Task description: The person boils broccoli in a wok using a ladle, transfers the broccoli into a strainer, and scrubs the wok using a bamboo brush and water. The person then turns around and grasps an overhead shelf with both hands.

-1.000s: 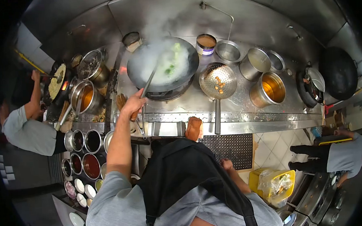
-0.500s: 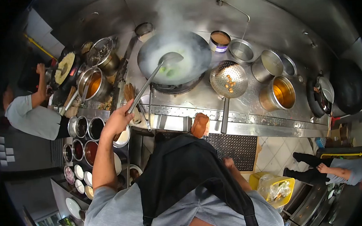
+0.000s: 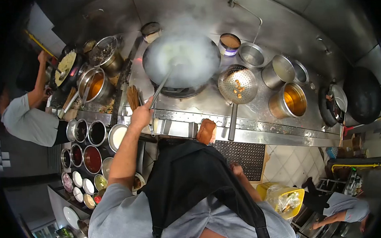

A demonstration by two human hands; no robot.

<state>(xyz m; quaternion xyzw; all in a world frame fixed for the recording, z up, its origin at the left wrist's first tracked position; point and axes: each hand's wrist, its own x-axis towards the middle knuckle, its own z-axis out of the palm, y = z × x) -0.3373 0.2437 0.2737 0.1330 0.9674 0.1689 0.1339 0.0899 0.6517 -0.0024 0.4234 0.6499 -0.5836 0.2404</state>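
Fingers of the left hand (image 3: pixel 142 115) are closed around the ladle (image 3: pixel 162 87), its long handle slanting forward and rightward into the wok (image 3: pixel 213 59); steam blurs its bowl and the wok's contents. The right hand's (image 3: pixel 236 169) grip cannot be told. The strainer (image 3: pixel 228 93) holds browned pieces (image 3: pixel 238 89).

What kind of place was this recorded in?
Most likely a commercial kitchen: a steaming wok on a long steel counter, rows of sauce and ingredient containers, such as the dark red sauce pot, and a co-worker at another pan.
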